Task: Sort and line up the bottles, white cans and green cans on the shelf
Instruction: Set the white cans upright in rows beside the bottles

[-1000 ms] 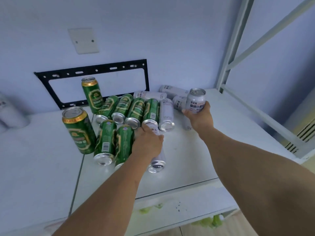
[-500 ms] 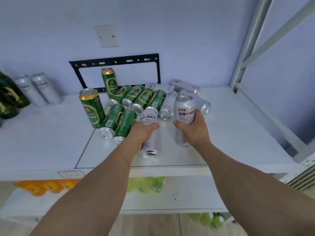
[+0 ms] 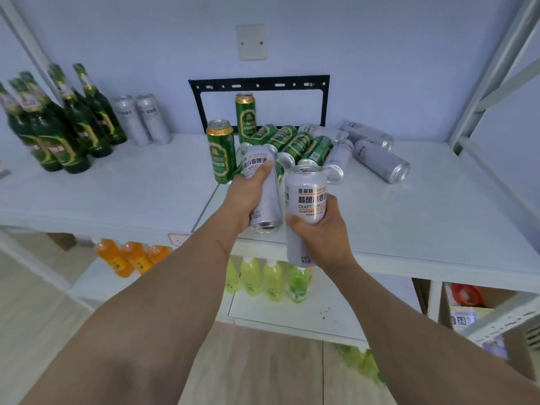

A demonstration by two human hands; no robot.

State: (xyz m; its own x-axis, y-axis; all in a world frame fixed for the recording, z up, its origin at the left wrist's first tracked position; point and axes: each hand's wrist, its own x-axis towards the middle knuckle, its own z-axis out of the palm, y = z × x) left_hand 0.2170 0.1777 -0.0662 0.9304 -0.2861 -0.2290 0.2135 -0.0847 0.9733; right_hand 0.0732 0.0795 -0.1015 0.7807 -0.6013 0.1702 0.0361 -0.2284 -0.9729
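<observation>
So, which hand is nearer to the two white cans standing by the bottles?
The left. The left hand grips a white can, to the right of the two standing white cans. The right hand, gripping another, is farther right.

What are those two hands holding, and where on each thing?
Each grips a white can around its side: left hand the tilted can, right hand the upright can.

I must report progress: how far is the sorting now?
Done: green glass bottles and two upright white cans stand left. In hand: left hand and right hand each grip a white can. Left: lying green cans and lying white cans.
</observation>
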